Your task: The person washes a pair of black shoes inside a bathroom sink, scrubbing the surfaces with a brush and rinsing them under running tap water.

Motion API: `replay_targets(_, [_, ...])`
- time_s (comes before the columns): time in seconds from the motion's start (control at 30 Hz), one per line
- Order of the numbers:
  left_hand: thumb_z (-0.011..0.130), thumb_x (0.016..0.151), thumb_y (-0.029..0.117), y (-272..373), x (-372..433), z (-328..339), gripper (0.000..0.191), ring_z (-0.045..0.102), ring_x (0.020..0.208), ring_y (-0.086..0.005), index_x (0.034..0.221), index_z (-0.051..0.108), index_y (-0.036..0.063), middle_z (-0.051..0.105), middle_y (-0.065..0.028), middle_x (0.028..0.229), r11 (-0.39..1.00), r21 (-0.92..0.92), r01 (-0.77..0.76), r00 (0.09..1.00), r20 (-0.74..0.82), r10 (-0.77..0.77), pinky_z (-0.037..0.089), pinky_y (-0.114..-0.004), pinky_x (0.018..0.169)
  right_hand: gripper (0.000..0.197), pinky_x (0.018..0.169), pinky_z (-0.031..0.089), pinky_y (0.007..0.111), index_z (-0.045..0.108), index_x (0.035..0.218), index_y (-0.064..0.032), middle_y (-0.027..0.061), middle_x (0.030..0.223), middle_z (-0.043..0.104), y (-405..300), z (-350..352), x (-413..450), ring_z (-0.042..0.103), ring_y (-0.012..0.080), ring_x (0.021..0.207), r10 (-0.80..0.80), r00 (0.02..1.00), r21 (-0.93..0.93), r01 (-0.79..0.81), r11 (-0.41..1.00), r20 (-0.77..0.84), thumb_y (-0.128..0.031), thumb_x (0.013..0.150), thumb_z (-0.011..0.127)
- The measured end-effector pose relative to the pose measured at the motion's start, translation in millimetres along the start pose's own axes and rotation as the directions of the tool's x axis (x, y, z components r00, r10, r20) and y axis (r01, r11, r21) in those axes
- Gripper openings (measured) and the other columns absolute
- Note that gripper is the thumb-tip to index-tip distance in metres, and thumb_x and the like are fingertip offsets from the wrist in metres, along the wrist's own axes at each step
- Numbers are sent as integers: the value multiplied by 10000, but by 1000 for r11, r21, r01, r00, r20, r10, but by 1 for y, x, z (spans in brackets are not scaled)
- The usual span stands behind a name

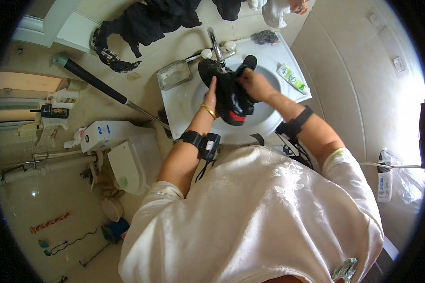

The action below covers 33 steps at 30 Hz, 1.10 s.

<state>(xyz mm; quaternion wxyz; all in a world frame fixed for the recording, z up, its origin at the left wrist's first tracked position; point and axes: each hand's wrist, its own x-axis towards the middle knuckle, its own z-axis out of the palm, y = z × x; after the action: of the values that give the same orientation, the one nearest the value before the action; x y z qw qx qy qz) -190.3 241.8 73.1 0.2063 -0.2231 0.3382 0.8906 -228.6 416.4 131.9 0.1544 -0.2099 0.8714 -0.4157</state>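
A black shoe (pixel 225 93) with a red patch at its heel is tilted under the chrome faucet (pixel 216 47), over the white washbasin (pixel 187 122). My left hand (pixel 211 97) grips its left side, with the thumb along the upper. On the other side, my right hand (pixel 253 83) has its fingers closed on a black piece (pixel 249 63) with a rounded end, at the shoe's opening; whether this is the shoe's tongue or a separate thing I cannot tell. Fingertips of both hands are partly hidden.
A green and white tube (pixel 291 78) lies on the basin's right rim, a dark scouring pad (pixel 265 37) at the back corner. A clear soap dish (pixel 174 74) sits at the left. Dark clothes (pixel 156 21) hang above. A long-handled pole (pixel 95 81) leans at the left, near the toilet (pixel 127 166).
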Motion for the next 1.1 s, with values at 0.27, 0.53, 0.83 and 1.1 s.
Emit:
replay_targets(0.27, [467,782,677,12,-14,6,766,551,1047,-257,1236,488,61,568,-85,1176,997,72,26,999,23,-27,426,-376,930,177,690,466,377,540,934,40,229,834,612,16,-6,4,602,329,770,40,997,196,-51,979,60,-105,834,548])
replay_targets(0.53, [578,765,600,30,-14,-19,763,476,1141,-254,1304,414,86,469,-93,1289,941,330,-72,982,-144,125,415,-401,938,178,407,269,200,556,944,-41,-33,595,438,22,-59,-11,346,40,477,71,866,443,-321,837,495,-201,868,574])
replay_targets(0.83, [753,710,112,37,16,-40,1010,500,1074,-184,1426,44,34,502,-110,1214,683,556,-473,844,62,533,408,-297,922,195,466,403,303,611,945,-51,55,697,583,28,-47,38,522,163,547,-11,777,-189,168,967,630,-164,788,593])
replay_targets(1.1, [741,730,120,33,8,-52,696,508,1073,-199,1318,370,83,520,-63,1191,542,635,-550,749,87,657,425,-335,908,131,631,460,356,602,933,-111,148,766,605,22,-27,-12,609,267,743,-125,957,-427,230,874,261,-175,861,515])
